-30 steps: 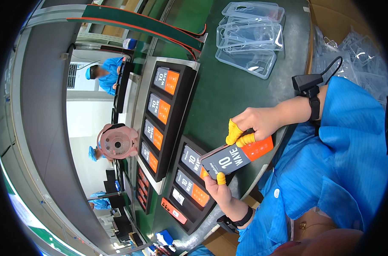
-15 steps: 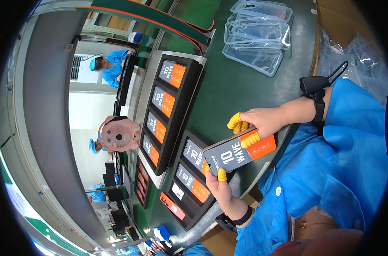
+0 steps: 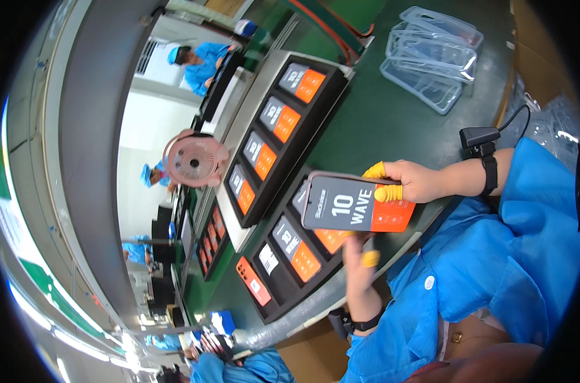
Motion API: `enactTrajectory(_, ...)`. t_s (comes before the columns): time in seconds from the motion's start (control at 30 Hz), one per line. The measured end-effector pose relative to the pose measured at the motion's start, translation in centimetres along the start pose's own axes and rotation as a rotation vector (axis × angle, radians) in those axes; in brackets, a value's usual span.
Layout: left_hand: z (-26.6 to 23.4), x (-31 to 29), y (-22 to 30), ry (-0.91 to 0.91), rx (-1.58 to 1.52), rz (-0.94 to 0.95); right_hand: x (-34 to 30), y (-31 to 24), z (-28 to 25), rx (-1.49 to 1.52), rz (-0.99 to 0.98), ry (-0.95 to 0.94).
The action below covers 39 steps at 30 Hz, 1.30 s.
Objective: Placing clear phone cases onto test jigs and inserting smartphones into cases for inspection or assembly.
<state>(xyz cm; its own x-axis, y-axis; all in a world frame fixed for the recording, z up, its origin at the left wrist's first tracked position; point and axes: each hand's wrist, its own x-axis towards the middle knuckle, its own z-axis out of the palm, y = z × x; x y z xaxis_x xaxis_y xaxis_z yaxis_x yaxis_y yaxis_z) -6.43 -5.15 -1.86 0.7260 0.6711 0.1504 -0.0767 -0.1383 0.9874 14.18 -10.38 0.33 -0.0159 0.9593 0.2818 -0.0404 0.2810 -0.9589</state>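
My right hand (image 3: 408, 182), with yellow finger cots on its fingertips, grips one end of a smartphone (image 3: 341, 204). A grey and orange printed film covers the phone's face, and a front camera notch shows at the far end. Its thumb lies on the face while other fingers are behind. My left hand (image 3: 360, 265), also in yellow finger cots, is blurred beside the phone's lower edge; its thumb and finger look apart. Behind the phone is a black tray (image 3: 283, 297) with similar phones, a white-labelled piece (image 3: 267, 258) and a red phone (image 3: 253, 281).
A second black tray (image 3: 331, 102) holds several phones in a row. Clear plastic phone cases (image 3: 433, 57) are piled on the green worktop (image 3: 354, 134). A pink fan (image 3: 194, 159) stands past the trays. Co-workers in blue (image 3: 204, 67) sit farther off. Clear plastic pieces fill a carton (image 3: 551, 121).
The phone has turned and now lies more level across the picture, still in my right hand. My left hand has come away from its far end toward its lower edge. The whole view has shifted.
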Motion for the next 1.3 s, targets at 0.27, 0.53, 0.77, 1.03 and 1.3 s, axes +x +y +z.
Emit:
enactTrajectory(0.27,1.0,0.4,1.9,0.161,-0.105,0.062,3.6,-0.6,3.5,0.185,-0.131,0.057)
enactTrajectory(0.53,0.7,0.1,1.3,0.176,-0.092,-0.045,5.2,-1.5,3.9,-0.13,-0.244,0.137)
enactTrajectory(0.77,0.8,1.0,-0.8,0.1,-0.109,-0.197,5.2,-0.1,3.2,-0.202,-0.22,0.122)
enactTrajectory(1.03,1.3,1.1,0.3,0.105,-0.04,-0.206,5.5,1.4,3.4,0.103,-0.271,0.244)
enactTrajectory(1.3,3.2,1.8,0.0,0.382,0.22,-0.182,5.5,1.2,3.4,-0.056,-0.352,0.347)
